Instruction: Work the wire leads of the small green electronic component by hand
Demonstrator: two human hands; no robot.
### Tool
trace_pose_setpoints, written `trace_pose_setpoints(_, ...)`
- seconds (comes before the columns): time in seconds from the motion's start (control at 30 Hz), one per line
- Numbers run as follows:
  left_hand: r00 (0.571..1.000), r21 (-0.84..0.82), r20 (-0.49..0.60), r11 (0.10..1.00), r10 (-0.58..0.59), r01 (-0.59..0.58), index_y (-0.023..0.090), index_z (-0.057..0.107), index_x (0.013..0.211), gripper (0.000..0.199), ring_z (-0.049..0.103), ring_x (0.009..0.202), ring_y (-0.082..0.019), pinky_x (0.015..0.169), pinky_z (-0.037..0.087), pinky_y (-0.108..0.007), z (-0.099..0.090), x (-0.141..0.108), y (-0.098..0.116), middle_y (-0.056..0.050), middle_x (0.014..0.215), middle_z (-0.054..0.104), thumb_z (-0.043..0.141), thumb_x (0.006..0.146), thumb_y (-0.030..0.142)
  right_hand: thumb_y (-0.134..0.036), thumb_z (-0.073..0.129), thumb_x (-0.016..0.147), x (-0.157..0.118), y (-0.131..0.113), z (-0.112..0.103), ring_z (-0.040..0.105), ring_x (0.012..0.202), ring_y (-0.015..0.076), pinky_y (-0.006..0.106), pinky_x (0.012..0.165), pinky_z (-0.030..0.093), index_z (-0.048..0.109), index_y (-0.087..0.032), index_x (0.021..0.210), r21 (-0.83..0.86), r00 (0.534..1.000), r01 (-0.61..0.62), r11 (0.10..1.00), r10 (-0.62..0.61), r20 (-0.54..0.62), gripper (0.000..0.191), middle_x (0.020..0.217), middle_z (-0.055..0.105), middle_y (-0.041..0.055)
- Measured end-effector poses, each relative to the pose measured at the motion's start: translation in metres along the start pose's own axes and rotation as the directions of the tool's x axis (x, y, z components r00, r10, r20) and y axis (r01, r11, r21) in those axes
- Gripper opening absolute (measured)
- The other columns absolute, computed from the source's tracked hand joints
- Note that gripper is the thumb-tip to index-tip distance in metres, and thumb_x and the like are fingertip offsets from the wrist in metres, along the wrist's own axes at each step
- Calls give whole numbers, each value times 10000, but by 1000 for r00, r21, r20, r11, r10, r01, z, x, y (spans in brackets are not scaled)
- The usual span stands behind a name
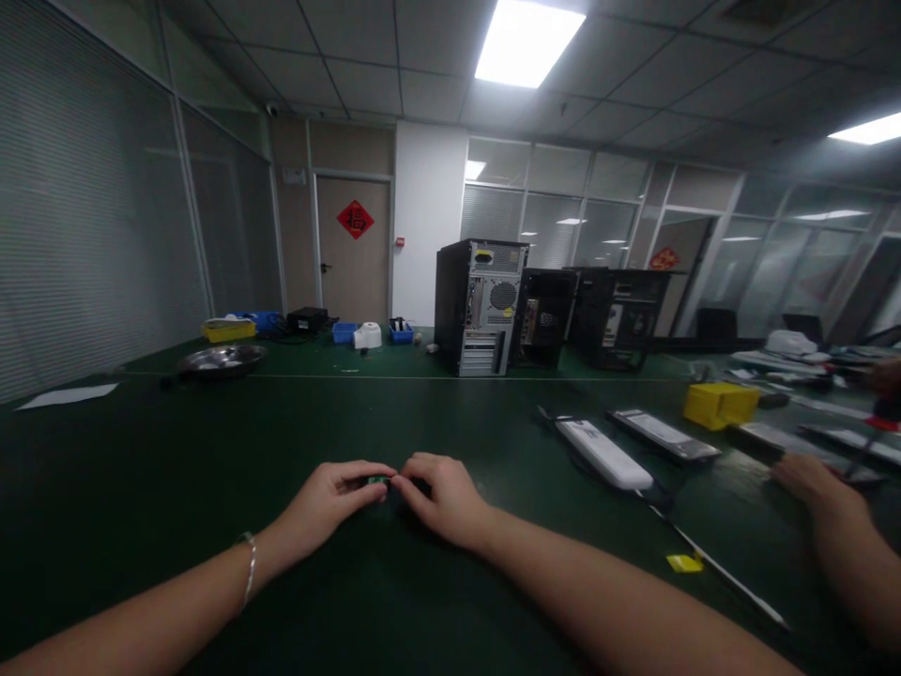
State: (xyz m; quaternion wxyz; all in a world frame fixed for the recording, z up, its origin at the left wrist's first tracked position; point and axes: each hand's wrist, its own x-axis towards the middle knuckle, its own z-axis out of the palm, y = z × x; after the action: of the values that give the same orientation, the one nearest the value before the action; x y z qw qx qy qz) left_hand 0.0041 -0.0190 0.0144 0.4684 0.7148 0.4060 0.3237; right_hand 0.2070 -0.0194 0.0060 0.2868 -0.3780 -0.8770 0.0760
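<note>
Between my two hands is a small green circuit board (378,480), mostly covered by fingers. My left hand (344,490) pinches it between thumb and fingers, and a bracelet (250,568) circles that wrist. Thumb and forefinger of my right hand (440,493) come together at the board's right end, close to the left fingertips. Whatever the right fingertips grip there is too small to make out. Both hands are low over the green tabletop (267,451).
To the right lie a white power strip (605,453), a hard drive (663,435), a yellow box (720,405) and a yellow tag (684,562). A co-worker's hand (817,483) is at far right. Computer cases (485,305) stand behind; a metal bowl (221,360) sits at left.
</note>
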Motion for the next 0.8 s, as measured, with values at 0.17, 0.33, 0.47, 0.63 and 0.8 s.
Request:
trace_pose_setpoints(0.17, 998, -94, -11, 994, -65, 64, 194, 664, 1054, 331, 631, 939, -215, 840, 482, -311, 1, 1, 2, -49, 1022, 699, 637, 740, 297, -335, 393, 929, 2, 1, 2, 526, 711, 113, 212, 637, 362, 583, -178, 810, 5, 1000, -1, 1000, 1, -4, 274, 764, 574, 12)
trace_pose_setpoints(0.33, 1000, 7, -14, 1000, -9, 9, 203, 674, 1032, 301, 617, 965, -221, 836, 481, -308, 1, -1, 6, -49, 1039, 688, 612, 758, 309, -335, 389, 932, 1, 0, 4, 529, 724, 114, 213, 646, 359, 582, -185, 833, -28, 1000, -2, 1000, 2, 3, 264, 776, 576, 13)
trace_pose_setpoints(0.47, 999, 123, -15, 992, 38, -36, 216, 681, 1017, 291, 607, 970, -223, 849, 471, -313, 1, -2, 6, -46, 1043, 681, 592, 772, 345, -328, 395, 930, -1, -1, 3, 527, 726, 117, 214, 647, 355, 586, -181, 839, -59, 999, -15, 998, 17, 29, 258, 779, 572, 16)
trace_pose_setpoints(0.63, 999, 21, 37, 1000, 8, -9, 195, 678, 1021, 305, 616, 951, -224, 822, 482, -309, 2, 5, 4, -49, 1036, 685, 612, 750, 317, -338, 388, 936, -2, 1, -3, 514, 709, 113, 214, 644, 348, 589, -176, 823, -47, 998, -37, 998, 40, 57, 282, 758, 557, 14)
trace_pose_setpoints(0.8, 999, -73, 33, 997, -29, 31, 189, 683, 1009, 304, 615, 969, -234, 842, 477, -322, 3, 10, 0, -48, 1018, 695, 628, 728, 290, -339, 370, 941, 0, 3, -3, 520, 727, 118, 217, 654, 356, 585, -180, 830, -34, 997, -38, 999, 40, 67, 290, 776, 566, 19)
